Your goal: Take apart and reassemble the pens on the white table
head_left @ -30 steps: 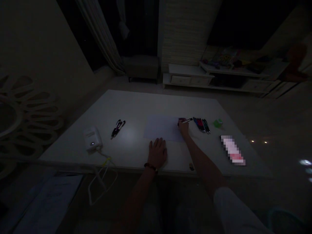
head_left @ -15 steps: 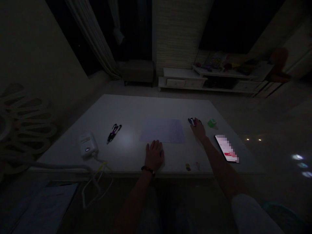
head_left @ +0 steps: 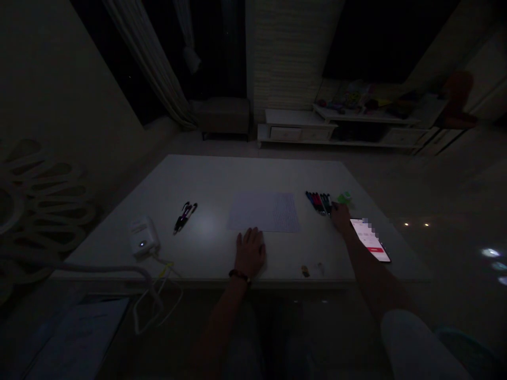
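A lit phone and white corded device lie on the table.

A dark reddish-brown bracelet, seemingly of rounded beads, circled the wrist of the left hand, toward six o'clock in the view. At four o'clock, a plain, pale greyish sleeve covered the upper part of the right arm and ended around the elbow, its edge smooth and rounded. The dim light hid its weave.
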The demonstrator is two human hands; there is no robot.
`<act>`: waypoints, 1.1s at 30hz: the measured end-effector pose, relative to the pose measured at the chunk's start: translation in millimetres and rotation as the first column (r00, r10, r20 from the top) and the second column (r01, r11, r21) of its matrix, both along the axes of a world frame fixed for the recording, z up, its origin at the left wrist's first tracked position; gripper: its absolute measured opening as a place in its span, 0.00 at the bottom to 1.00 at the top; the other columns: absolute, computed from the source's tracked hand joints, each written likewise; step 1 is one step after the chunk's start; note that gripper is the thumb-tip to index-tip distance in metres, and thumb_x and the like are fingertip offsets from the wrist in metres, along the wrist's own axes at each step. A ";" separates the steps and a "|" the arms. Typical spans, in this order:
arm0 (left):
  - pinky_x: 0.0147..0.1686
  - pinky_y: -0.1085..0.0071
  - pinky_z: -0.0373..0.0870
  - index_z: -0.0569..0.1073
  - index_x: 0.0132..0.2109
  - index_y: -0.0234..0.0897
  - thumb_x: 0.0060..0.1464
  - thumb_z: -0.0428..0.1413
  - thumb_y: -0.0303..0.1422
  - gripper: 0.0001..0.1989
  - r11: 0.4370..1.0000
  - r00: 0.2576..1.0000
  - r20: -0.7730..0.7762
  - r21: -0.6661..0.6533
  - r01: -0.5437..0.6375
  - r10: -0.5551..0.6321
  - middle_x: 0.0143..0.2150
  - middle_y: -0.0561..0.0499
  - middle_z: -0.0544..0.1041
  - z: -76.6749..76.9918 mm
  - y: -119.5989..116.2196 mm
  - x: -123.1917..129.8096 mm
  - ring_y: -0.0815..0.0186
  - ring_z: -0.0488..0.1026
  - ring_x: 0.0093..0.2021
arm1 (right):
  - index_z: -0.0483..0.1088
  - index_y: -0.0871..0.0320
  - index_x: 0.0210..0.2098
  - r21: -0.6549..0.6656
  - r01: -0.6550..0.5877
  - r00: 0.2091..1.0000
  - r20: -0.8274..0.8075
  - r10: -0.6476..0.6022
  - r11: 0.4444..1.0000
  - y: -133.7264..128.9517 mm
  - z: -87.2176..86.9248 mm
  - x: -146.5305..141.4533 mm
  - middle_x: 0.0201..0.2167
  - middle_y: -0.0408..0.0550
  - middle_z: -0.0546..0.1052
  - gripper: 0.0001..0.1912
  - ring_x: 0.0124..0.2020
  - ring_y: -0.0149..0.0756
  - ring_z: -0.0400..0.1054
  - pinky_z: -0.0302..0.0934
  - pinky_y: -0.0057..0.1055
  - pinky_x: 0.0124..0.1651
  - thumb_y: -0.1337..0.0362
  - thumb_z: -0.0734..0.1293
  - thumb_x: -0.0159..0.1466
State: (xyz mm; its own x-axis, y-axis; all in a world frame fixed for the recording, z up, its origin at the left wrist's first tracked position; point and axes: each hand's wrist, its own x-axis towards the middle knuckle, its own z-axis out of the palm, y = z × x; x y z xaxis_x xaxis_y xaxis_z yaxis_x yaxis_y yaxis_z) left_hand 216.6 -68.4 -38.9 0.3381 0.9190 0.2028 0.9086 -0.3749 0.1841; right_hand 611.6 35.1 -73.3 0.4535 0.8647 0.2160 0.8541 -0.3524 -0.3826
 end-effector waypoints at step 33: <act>0.50 0.61 0.62 0.69 0.50 0.35 0.59 0.46 0.35 0.16 0.968 0.943 0.305 0.164 -0.192 0.136 0.51 0.43 0.71 0.3 17.4 -31.9 0.60 0.66 0.51 | 0.70 0.66 0.44 0.446 0.085 0.971 -0.237 0.027 0.891 -48.8 -14.4 -50.8 0.39 0.59 0.72 0.22 0.38 0.40 0.65 0.59 0.38 0.44 0.64 0.56 0.55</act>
State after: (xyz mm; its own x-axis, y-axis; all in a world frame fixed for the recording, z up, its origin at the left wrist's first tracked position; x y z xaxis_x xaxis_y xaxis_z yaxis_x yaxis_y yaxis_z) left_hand 184.6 -51.0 -38.5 0.0867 0.8919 0.4438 0.8782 -0.2788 0.3887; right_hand 560.8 -13.6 -87.7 0.5618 0.6846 0.4644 0.7140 -0.1177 -0.6902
